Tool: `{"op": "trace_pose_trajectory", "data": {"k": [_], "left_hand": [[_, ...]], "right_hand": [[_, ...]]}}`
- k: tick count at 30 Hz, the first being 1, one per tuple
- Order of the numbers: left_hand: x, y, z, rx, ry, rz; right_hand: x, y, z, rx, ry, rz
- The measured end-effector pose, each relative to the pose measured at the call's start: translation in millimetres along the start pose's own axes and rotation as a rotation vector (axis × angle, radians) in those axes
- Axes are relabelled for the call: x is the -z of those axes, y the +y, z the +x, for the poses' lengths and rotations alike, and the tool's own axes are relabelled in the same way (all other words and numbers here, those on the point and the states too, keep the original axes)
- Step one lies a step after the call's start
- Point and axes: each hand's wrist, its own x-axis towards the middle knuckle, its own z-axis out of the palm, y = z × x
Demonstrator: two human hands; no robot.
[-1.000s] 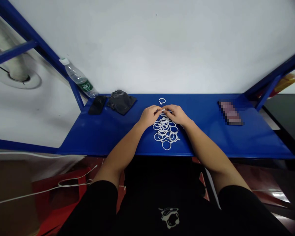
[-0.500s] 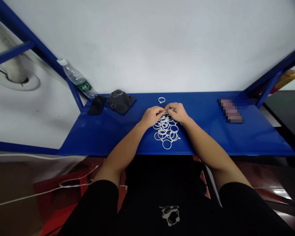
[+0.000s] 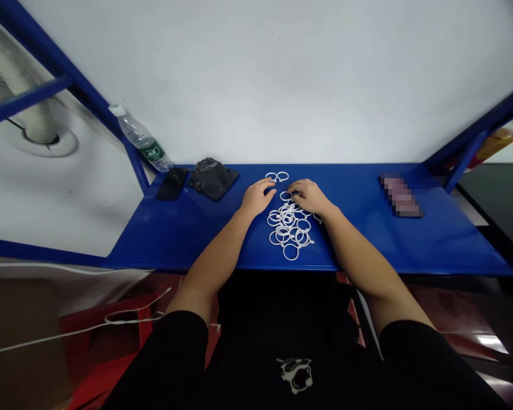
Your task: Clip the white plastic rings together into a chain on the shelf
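My left hand (image 3: 257,196) is at the back of the blue table, thumb and fingers apart, with its fingertips beside a thin white ring (image 3: 268,174). Just right of that lies a second white ring (image 3: 283,172), the two side by side near the wall. The curled fingers of my right hand (image 3: 311,196) are at the edge of another white ring (image 3: 281,196), seemingly pinching it; the exact contact is partly hidden. Below both hands is a loose pile of several white rings (image 3: 290,245) with small tabs, some overlapping.
The blue table (image 3: 196,239) meets a white wall. At its left are a dark phone (image 3: 171,184), a black pouch (image 3: 214,179) and a leaning clear bottle (image 3: 141,139). A pixelated flat object (image 3: 402,196) lies at the right. Blue frame bars (image 3: 470,159) rise at both sides.
My hands, together before, have parted, the left moving slightly away. A second ring now lies beside the one at the back. Another ring shows at my right fingertips. The view has shifted slightly.
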Motion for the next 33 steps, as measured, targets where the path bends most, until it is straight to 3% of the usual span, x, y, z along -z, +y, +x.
{"op": "trace_pose_trajectory", "data": {"k": [6, 9, 15, 22, 33], "left_hand": [[-4.9, 10.5, -6.4, -0.153, -0.169, 0.037], [-7.2, 14.9, -9.0, -0.131, -0.225, 0.095], [-5.4, 16.7, -9.6, -0.044, -0.184, 0.151], [-3.4, 17.9, -6.7, -0.098, -0.110, 0.017], [-0.8, 28.5, -11.3, -0.111, -0.087, -0.070]], "right_hand": [[-1.8, -0.7, 0.3, 0.020, -0.046, -0.054], [-1.8, -0.8, 0.0, 0.012, -0.041, -0.048], [-1.5, -3.0, -1.2, 0.004, -0.033, 0.010], [2.7, -18.5, -1.2, 0.055, 0.097, 0.098], [3.5, -31.0, -4.1, -0.014, 0.118, 0.152]]}}
